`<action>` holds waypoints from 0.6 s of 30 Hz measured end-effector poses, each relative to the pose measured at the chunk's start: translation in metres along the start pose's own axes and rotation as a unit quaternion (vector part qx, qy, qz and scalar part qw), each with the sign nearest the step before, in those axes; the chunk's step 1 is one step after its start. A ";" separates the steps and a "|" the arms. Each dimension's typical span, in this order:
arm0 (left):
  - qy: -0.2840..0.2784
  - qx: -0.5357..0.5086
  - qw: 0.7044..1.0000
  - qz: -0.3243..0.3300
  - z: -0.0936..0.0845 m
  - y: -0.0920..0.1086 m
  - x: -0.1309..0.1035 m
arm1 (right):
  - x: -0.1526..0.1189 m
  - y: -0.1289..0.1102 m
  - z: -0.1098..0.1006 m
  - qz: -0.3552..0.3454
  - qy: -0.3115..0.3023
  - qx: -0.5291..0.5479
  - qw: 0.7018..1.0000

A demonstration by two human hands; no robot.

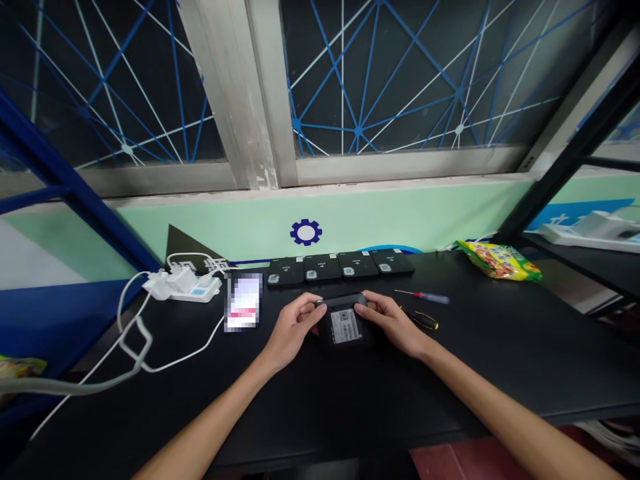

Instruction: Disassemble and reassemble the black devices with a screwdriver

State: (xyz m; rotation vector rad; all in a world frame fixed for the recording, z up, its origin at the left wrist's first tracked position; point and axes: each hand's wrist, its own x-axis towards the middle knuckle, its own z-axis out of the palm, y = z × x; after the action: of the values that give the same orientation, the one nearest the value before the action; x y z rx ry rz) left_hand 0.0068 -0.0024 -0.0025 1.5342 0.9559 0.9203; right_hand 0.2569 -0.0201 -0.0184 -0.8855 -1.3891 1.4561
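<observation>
Between my two hands is a small black box-shaped electronic device (pixel 370 328), held with its labelled face toward me. A white printed label (pixel 346 327) covers part of that face. My left hand (pixel 296 325) grips the left upper corner, thumb on the face and fingers curled behind. At the right upper corner my right hand (pixel 391 321) holds it the same way. Just beyond my right hand lie a screwdriver with a clear blue handle (pixel 434 298) and a black and yellow handled tool (pixel 424 320), partly hidden by that hand.
Several flat black boxes (pixel 322 268) stand in a row along the wall. A lit phone (pixel 244 301) lies left of my hands, beside a white power strip (pixel 197 290) with looping white cables (pixel 137 347). A yellow-green snack bag (pixel 500 260) sits at the back right of the black table (pixel 310 413).
</observation>
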 end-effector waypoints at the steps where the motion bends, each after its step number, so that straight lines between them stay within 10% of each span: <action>1: -0.001 -0.002 1.000 0.003 0.000 0.000 0.000 | -0.001 -0.001 0.000 -0.004 0.001 -0.004 1.000; 18: -0.117 -0.131 0.981 -0.083 0.002 0.000 -0.001 | 0.001 0.011 -0.002 0.044 0.066 0.102 0.992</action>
State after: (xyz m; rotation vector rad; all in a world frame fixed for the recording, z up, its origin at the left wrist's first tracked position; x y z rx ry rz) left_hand 0.0080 -0.0040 -0.0029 1.2860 0.7479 0.6986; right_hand 0.2568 -0.0185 -0.0292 -0.9032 -1.0940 1.5454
